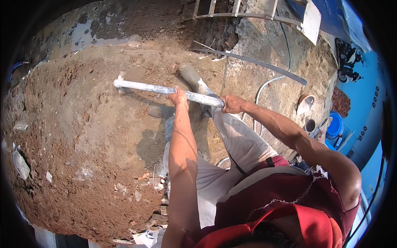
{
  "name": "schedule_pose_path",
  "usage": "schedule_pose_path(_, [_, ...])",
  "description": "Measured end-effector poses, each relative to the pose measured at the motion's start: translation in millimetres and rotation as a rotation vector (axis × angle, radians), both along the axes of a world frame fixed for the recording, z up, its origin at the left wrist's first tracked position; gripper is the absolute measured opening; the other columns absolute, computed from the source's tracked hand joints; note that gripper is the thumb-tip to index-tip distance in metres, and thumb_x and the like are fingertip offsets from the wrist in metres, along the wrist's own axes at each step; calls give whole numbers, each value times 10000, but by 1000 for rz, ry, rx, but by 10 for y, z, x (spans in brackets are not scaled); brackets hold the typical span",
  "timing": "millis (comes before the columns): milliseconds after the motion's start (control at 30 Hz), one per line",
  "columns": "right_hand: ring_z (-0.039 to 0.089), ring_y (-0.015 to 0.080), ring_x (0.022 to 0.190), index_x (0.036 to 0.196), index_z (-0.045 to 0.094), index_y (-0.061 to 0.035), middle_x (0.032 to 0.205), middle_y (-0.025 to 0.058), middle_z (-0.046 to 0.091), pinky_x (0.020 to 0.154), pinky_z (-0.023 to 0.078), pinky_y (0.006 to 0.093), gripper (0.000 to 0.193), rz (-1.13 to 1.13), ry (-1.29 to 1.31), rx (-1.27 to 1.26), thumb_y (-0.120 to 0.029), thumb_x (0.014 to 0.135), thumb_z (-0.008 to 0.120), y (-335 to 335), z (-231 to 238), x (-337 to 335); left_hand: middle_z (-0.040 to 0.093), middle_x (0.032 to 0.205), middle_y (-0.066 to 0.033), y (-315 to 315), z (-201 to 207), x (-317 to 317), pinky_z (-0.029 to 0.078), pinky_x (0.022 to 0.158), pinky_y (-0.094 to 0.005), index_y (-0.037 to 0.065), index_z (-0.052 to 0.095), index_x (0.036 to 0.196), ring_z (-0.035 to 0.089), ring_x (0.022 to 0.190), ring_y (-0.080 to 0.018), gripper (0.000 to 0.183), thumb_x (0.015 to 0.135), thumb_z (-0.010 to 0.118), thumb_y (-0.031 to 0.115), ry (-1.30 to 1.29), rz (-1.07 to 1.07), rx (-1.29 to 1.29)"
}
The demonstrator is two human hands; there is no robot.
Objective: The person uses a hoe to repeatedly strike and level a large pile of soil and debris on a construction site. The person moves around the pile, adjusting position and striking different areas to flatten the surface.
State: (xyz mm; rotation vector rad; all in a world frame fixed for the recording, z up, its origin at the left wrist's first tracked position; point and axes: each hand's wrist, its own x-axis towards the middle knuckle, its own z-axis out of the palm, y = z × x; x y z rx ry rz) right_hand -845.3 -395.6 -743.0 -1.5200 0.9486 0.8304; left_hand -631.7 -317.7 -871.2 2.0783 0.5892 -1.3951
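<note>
A long pale handle (142, 86), smeared with grey, runs slantwise in front of my legs. Its far left end meets a short head (120, 79) at the soil; the head's shape is too unclear to name the tool. Midway along the handle, my left hand (178, 97) is closed around it. My right hand (233, 104) grips the near right end, its fingers wrapped round. Beneath the handle is packed brown earth (103, 120). My muddy boots (190, 76) stand on this ground, one beyond the handle and one just below it.
A wooden ladder-like frame (248, 15) lies at the far side, near a dark strip (260, 64). A hose (258, 93) curves along my right. Further right are a blue bucket (335, 125) and motorcycles (348, 62). Rubble (155, 184) lies by my left arm.
</note>
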Motion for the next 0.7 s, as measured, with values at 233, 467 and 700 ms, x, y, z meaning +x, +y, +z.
schedule_pose_path(233, [697, 362, 877, 1076, 626, -50, 888, 181, 705, 815, 538, 442, 336, -159, 205, -154, -184, 782, 720, 47, 895, -1127, 606, 1001, -69, -223, 13, -1464, 591, 688, -458, 81, 541, 1109, 669, 771, -246, 262, 908, 709, 97, 421, 530, -226])
schedule_pose_path(467, [698, 392, 852, 1035, 583, -51, 858, 186, 696, 792, 531, 496, 329, 117, 111, -217, -240, 790, 696, 15, 1001, -1249, 511, 684, 33, -72, 457, -1373, 511, 637, -334, 149, 538, 810, 525, 584, -131, 212, 885, 726, 209, 506, 868, -327])
schedule_pose_path(700, [662, 451, 1017, 1194, 587, -36, 1052, 226, 696, 905, 501, 512, 563, -14, -356, 71, -552, 967, 594, 426, 1167, 910, 456, 679, 51, 1100, 1003, 1330, 472, 635, -299, 159, 455, 813, 468, 590, -98, 257, 1002, 594, 261, 31, 856, -428])
